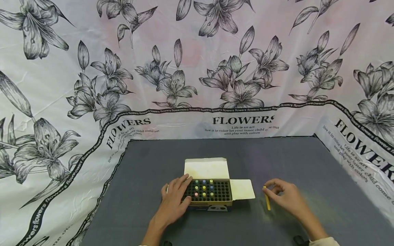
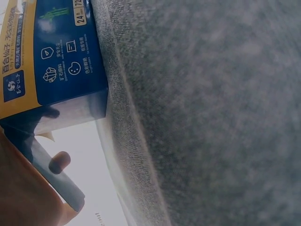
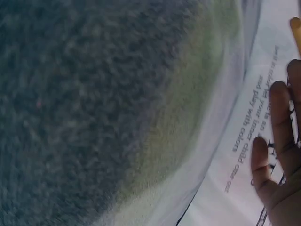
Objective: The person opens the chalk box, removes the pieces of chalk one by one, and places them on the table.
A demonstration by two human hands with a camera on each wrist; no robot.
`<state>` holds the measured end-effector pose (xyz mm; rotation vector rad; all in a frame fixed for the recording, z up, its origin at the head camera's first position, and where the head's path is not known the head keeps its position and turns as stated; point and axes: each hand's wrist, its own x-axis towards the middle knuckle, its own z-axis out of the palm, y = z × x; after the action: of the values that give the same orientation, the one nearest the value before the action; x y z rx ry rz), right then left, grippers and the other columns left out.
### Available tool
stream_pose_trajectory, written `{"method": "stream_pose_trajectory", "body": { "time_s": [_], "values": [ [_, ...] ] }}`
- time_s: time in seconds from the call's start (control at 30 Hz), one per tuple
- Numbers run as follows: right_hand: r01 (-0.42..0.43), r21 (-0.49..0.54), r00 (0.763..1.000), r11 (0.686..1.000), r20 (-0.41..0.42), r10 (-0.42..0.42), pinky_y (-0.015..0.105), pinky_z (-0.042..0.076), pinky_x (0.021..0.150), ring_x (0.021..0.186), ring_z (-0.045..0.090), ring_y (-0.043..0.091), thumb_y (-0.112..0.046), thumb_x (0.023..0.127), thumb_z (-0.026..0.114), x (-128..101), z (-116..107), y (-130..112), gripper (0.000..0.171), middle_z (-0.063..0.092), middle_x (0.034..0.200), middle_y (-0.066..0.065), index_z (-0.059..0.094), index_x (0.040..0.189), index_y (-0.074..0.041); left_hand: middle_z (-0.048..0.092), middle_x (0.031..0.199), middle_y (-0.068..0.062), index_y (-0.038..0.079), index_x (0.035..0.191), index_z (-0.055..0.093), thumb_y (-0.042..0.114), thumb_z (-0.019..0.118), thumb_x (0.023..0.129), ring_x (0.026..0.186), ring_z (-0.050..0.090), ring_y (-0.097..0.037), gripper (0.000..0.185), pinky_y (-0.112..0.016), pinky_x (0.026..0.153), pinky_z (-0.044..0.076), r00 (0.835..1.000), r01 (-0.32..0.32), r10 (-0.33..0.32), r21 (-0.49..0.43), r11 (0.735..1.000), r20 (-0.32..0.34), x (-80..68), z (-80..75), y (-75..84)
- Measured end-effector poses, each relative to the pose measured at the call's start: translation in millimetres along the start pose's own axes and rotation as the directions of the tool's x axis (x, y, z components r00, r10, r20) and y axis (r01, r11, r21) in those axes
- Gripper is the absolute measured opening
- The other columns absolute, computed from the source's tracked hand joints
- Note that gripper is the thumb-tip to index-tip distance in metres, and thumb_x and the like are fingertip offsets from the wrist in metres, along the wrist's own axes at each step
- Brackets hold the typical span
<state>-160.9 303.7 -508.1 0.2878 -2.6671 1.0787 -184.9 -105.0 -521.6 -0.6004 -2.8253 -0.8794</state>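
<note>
An open cardboard box (image 1: 209,194) lies on the grey mat (image 1: 277,157), its black grid holding several coloured sticks. My left hand (image 1: 180,191) holds the box at its left end, fingers draped over the top edge. In the left wrist view the box's blue and yellow side (image 2: 51,56) shows, with a fingertip (image 2: 60,162) beside it. To the right of the box, my right hand (image 1: 272,190) pinches a yellow stick (image 1: 267,202) at its upper end, the stick slanting down to the mat. The right wrist view shows the fingers (image 3: 277,141) and the stick's tip (image 3: 296,35).
The box's lid flap (image 1: 207,168) stands up at the back and a side flap (image 1: 243,189) lies open to the right. A white cloth printed with flowers (image 1: 197,68) lies around and behind the mat. A faint yellowish smear (image 3: 188,117) marks the mat near the right hand.
</note>
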Motion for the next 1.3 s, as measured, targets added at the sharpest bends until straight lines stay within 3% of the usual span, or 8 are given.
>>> {"method": "stream_pose_trajectory", "body": {
  "time_s": [0.2, 0.4, 0.53, 0.8, 1.07, 1.3],
  "values": [
    [-0.066, -0.144, 0.987, 0.987, 0.138, 0.087, 0.022, 0.043, 0.047, 0.051, 0.053, -0.001, -0.020, 0.090, 0.077, 5.2, 10.0, -0.4, 0.006, 0.065, 0.063, -0.011, 0.074, 0.090, -0.014, 0.034, 0.166, 0.005, 0.028, 0.158, 0.039, 0.026, 0.052, 0.099, 0.150, 0.032, -0.036, 0.061, -0.072, 0.113, 0.011, 1.000, 0.010, -0.010, -0.016, 1.000, 0.014, -0.8, 0.3, -1.0],
    [-0.115, -0.302, 0.972, 0.946, 0.164, 0.170, 0.026, 0.041, 0.046, 0.053, 0.052, 0.006, -0.021, 0.084, 0.079, 7.8, 19.2, -6.0, 0.009, 0.064, 0.063, -0.007, 0.073, 0.083, -0.014, 0.035, 0.165, 0.005, 0.028, 0.158, 0.039, 0.026, 0.053, 0.099, 0.149, 0.032, -0.036, 0.061, -0.072, 0.112, 0.011, 1.000, 0.010, -0.010, -0.017, 1.000, 0.015, -1.2, 0.1, -1.1],
    [-0.154, -0.355, 0.954, 0.922, 0.190, 0.233, 0.029, 0.042, 0.046, 0.053, 0.054, 0.010, -0.020, 0.083, 0.079, 8.6, 22.4, -12.5, 0.011, 0.067, 0.069, -0.003, 0.073, 0.085, -0.011, 0.035, 0.165, 0.005, 0.028, 0.158, 0.039, 0.026, 0.053, 0.099, 0.149, 0.031, -0.036, 0.061, -0.072, 0.112, 0.011, 1.000, 0.013, -0.013, -0.021, 1.000, 0.022, -1.2, -0.7, 0.0],
    [-0.163, -0.394, 0.947, 0.904, 0.193, 0.255, 0.031, 0.046, 0.048, 0.057, 0.058, 0.012, -0.019, 0.083, 0.080, 9.7, 23.7, -15.9, 0.012, 0.070, 0.074, 0.000, 0.072, 0.084, -0.010, 0.034, 0.165, 0.005, 0.028, 0.158, 0.039, 0.026, 0.052, 0.099, 0.149, 0.032, -0.036, 0.061, -0.073, 0.113, 0.010, 0.999, 0.015, -0.014, -0.024, 1.000, 0.028, -0.2, -2.4, 1.5],
    [-0.149, -0.372, 0.957, 0.916, 0.178, 0.227, 0.030, 0.039, 0.045, 0.052, 0.051, 0.012, -0.027, 0.083, 0.079, 13.3, 12.6, -15.0, 0.016, 0.063, 0.064, -0.002, 0.072, 0.083, -0.012, 0.033, 0.166, 0.005, 0.029, 0.159, 0.038, 0.026, 0.052, 0.099, 0.150, 0.032, -0.036, 0.061, -0.073, 0.113, 0.010, 1.000, 0.003, -0.003, -0.029, 1.000, 0.022, 1.3, -1.5, 0.6],
    [-0.177, -0.272, 0.969, 0.946, 0.120, 0.216, 0.031, 0.047, 0.048, 0.058, 0.060, 0.010, -0.029, 0.090, 0.075, 19.4, -4.6, -31.8, 0.026, 0.073, 0.076, -0.001, 0.073, 0.105, -0.008, 0.033, 0.166, 0.006, 0.029, 0.159, 0.038, 0.026, 0.052, 0.100, 0.149, 0.032, -0.031, 0.060, -0.071, 0.112, 0.011, 1.000, 0.009, -0.008, -0.032, 0.999, 0.029, 0.2, 0.8, -1.8]
  ]
}}
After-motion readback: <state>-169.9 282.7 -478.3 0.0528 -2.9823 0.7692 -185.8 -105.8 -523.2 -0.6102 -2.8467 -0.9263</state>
